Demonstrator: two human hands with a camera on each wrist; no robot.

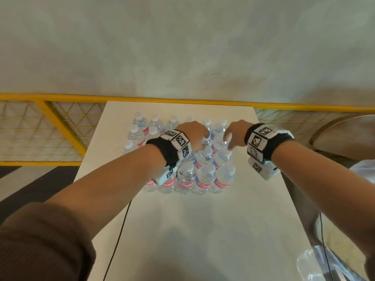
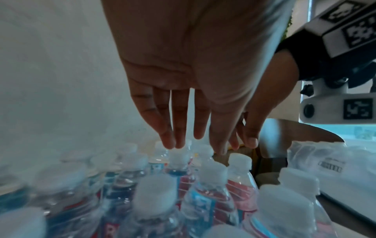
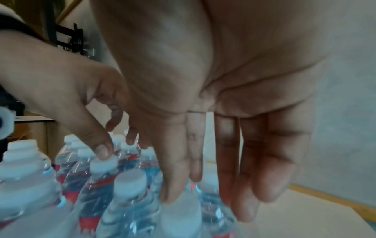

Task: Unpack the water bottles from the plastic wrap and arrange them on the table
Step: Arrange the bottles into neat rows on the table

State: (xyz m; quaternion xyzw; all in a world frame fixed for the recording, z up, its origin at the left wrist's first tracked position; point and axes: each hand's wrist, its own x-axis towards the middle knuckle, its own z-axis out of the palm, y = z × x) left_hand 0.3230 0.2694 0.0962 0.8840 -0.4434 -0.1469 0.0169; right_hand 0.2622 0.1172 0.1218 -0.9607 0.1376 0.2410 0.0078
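A block of several clear water bottles [image 1: 203, 179] with white caps and red labels stands on the white table [image 1: 203, 230]. Clear plastic wrap [image 3: 126, 209] glints over the near bottles. My left hand [image 1: 199, 138] hovers over the middle of the block with straight fingers [image 2: 171, 141] pointing down at the caps. In the right wrist view its thumb [image 3: 103, 151] touches one cap. My right hand [image 1: 229, 138] is beside it, fingers [image 3: 175, 193] straight and reaching down onto the bottle tops. I cannot tell whether either hand pinches the wrap.
A yellow mesh railing [image 1: 60, 122] runs behind the table. A round wooden table [image 1: 345, 134] stands at the right. Crumpled clear plastic [image 1: 316, 262] lies at the table's near right corner. A black cable [image 1: 121, 226] hangs along the left edge.
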